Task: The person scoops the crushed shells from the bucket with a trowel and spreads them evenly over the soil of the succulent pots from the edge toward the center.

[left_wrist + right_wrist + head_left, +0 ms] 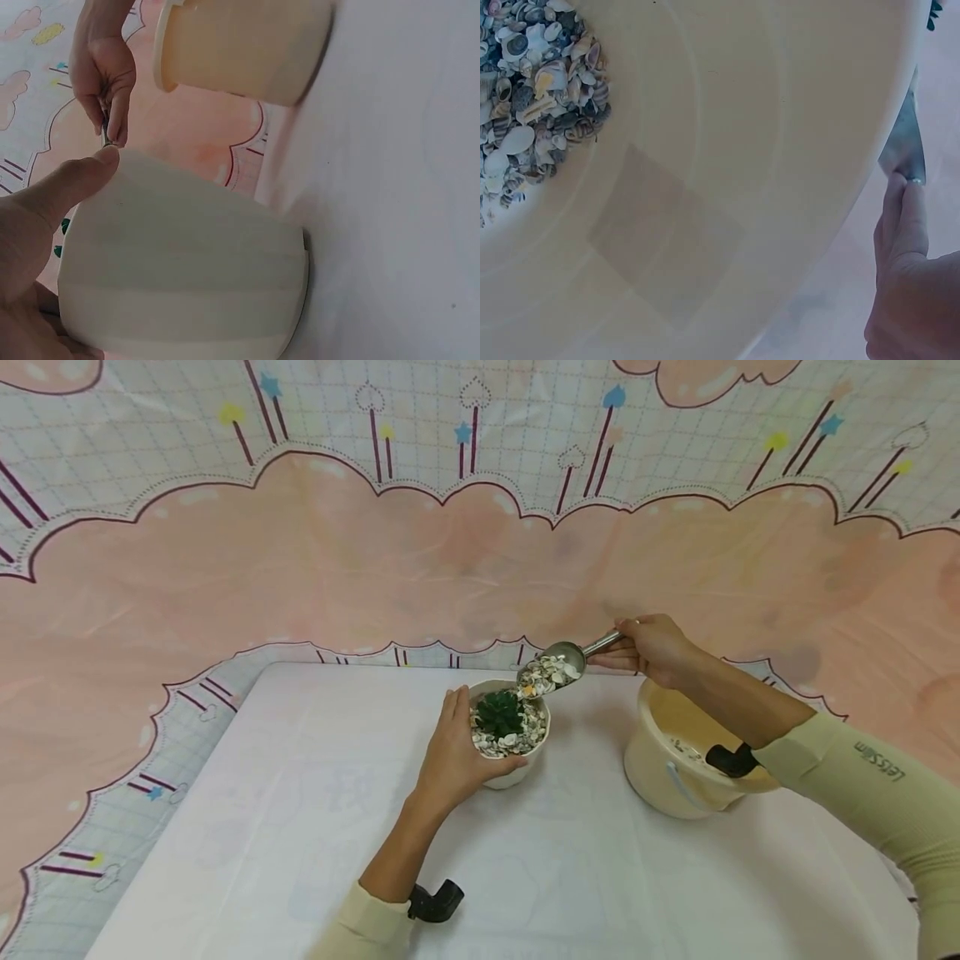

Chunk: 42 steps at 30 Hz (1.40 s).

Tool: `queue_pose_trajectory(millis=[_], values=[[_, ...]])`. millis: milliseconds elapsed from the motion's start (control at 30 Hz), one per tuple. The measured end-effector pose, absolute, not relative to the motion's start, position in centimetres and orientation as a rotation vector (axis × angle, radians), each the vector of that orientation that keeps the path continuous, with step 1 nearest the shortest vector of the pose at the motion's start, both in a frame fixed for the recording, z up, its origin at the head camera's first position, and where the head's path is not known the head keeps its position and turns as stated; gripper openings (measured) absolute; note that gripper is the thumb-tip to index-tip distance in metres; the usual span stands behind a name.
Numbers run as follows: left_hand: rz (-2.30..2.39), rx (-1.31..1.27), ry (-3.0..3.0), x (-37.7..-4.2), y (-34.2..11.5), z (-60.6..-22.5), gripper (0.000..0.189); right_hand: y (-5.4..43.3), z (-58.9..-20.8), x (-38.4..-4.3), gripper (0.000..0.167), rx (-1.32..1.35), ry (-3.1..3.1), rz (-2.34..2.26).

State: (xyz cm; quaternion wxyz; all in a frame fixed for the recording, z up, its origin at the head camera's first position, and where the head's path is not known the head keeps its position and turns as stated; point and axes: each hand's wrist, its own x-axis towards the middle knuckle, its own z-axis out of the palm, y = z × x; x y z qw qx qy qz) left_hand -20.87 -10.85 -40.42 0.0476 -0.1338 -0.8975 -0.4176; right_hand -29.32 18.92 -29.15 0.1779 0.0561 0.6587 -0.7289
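My left hand [462,753] holds a white flower pot [517,774] by its rim and side, thumb at the front. In the pot stands a dark green succulent [498,713], ringed by small shells [507,743]. My right hand [654,647] grips the handle of a metal scoop [573,656] heaped with shells [551,674]. The scoop's lip tilts down right at the pot's right rim. In the left wrist view the white pot [187,255] fills the middle, its base at the table. The right wrist view shows the scoop [907,142] partly hidden behind a bucket wall.
A cream bucket [652,768] with a pale blue handle stands on the right, under my right forearm. Loose shells [540,97] lie in its bottom. A white cloth covers the table [300,793], and a patterned pink curtain [375,568] hangs behind it.
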Motion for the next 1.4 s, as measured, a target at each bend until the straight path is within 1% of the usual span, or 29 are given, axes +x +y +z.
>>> queue_pose_trajectory(millis=[233, 400, 567, 733, 900, 1133, 1400], values=[[-1.298, -0.442, -2.742, -21.2, -11.2, -40.2, 0.129, 18.8, -29.1, -29.7, 0.036, 0.157, 1.852, -2.080], [-1.337, -0.339, -2.703, -20.5, -10.2, -40.0, 0.134, 18.9, -29.2, -29.8, 0.037, 0.166, 1.857, -2.073], [-1.250, -0.223, -2.720, -19.8, -9.0, -40.1, 0.138, 18.9, -29.3, -29.7, 0.036, 0.171, 1.859, -2.064], [-1.207, -0.281, -2.702, -20.4, -9.3, -40.5, 0.135, 18.9, -29.4, -29.7, 0.035, 0.187, 1.878, -2.052], [-1.284, -0.368, -2.717, -21.0, -10.3, -40.5, 0.134, 18.9, -29.3, -29.7, 0.035, 0.188, 1.883, -2.048], [-1.350, -0.427, -2.738, -21.3, -11.1, -40.3, 0.132, 18.9, -29.4, -29.8, 0.038, 0.164, 1.880, -2.050], [-1.285, -0.233, -2.719, -19.9, -9.3, -39.9, 0.141, 18.8, -29.6, -30.0, 0.038, 0.176, 1.889, -2.039]])
